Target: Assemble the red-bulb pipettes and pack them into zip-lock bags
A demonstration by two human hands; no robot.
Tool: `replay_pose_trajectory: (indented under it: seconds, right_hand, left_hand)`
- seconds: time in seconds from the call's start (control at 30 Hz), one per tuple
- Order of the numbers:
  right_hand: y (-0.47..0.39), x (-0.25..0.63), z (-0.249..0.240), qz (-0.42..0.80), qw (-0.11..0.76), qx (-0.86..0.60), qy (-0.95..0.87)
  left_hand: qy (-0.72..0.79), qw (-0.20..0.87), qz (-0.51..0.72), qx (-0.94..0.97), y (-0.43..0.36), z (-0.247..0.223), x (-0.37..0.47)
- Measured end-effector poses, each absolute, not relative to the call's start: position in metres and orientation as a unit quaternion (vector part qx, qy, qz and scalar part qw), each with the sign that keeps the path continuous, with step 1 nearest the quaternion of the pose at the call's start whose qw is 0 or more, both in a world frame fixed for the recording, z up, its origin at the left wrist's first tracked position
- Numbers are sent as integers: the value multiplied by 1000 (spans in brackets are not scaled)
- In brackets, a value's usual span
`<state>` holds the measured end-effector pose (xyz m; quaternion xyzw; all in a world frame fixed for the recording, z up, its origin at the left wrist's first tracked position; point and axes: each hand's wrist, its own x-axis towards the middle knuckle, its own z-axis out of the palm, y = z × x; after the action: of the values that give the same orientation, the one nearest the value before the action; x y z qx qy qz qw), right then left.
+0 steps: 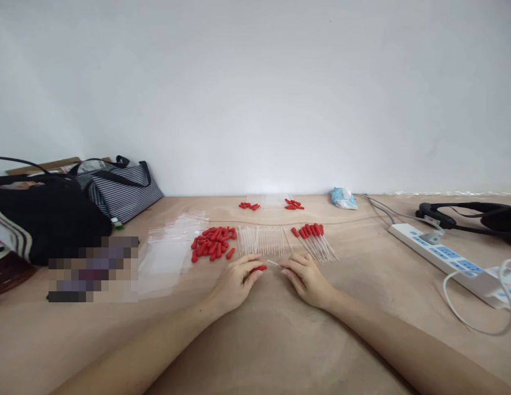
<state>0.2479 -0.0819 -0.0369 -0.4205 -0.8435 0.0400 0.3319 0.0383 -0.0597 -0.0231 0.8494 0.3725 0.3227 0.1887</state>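
My left hand point(239, 278) pinches a red rubber dropper bulb point(259, 268) between thumb and fingers. Facing it, my right hand point(303, 274) grips a thin clear dropper tube point(273, 263), whose end points toward the bulb with a small gap between them. Just beyond my hands lies a row of clear tubes point(261, 240) side by side. A pile of loose red bulbs point(214, 241) is left of the row. To its right, several droppers with red bulbs fitted point(315, 236) lie fanned out.
Clear zip bags point(167, 252) lie left of the bulbs, near a blurred patch point(93, 270). A striped bag point(125, 189) and a black bag point(49, 219) stand far left. On the right are a power strip point(448, 263), cables and a black headset point(469, 214). A blue-white packet point(343, 198) sits by the wall.
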Motion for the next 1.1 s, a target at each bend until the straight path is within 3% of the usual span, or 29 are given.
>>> replay_pose_trajectory:
  seconds: [0.43, 0.57, 0.9, 1.1]
  right_hand:
    - [-85, 243, -36, 75, 336, -382, -857]
    - [-85, 243, -35, 81, 319, -361, -872]
    - [-83, 248, -31, -140, 292, -300, -898]
    - [-88, 241, -32, -33, 300, -330, -894]
  left_hand:
    - [368, 268, 317, 832, -59, -24, 39]
    - [375, 246, 304, 840, -60, -22, 39]
    - [324, 181, 276, 887, -67, -15, 40]
    - [285, 167, 275, 903, -70, -19, 38]
